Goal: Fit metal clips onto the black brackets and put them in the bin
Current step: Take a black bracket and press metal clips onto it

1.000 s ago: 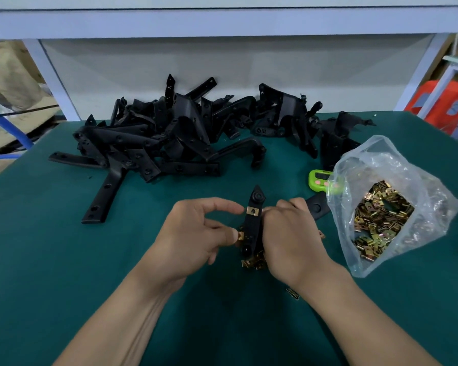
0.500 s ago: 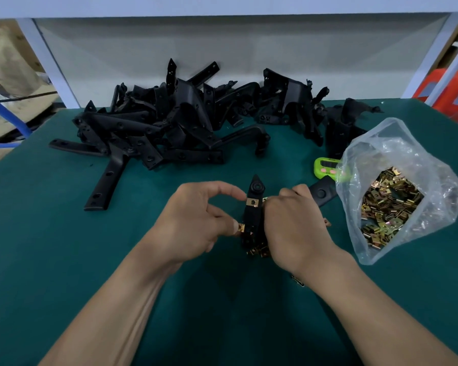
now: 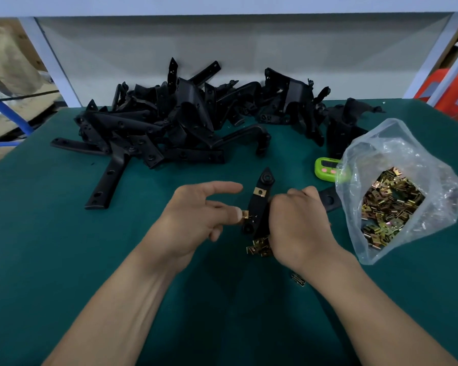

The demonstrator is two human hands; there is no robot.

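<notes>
Right hand (image 3: 296,225) grip clasps bracket (image 3: 258,207); left hand (image 3: 191,220), released, thumbs clip (image 3: 245,214) onto its left edge.

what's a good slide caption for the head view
Left hand presses a second metal clip onto the black bracket gripped by the right hand, beside a bag of clips.

The right hand (image 3: 299,228) grips a black bracket (image 3: 259,204); the left hand (image 3: 193,220) presses a brass clip (image 3: 245,214) against its left edge. A bracket pile (image 3: 185,122) lies far, a clip bag (image 3: 397,180) right.
</notes>
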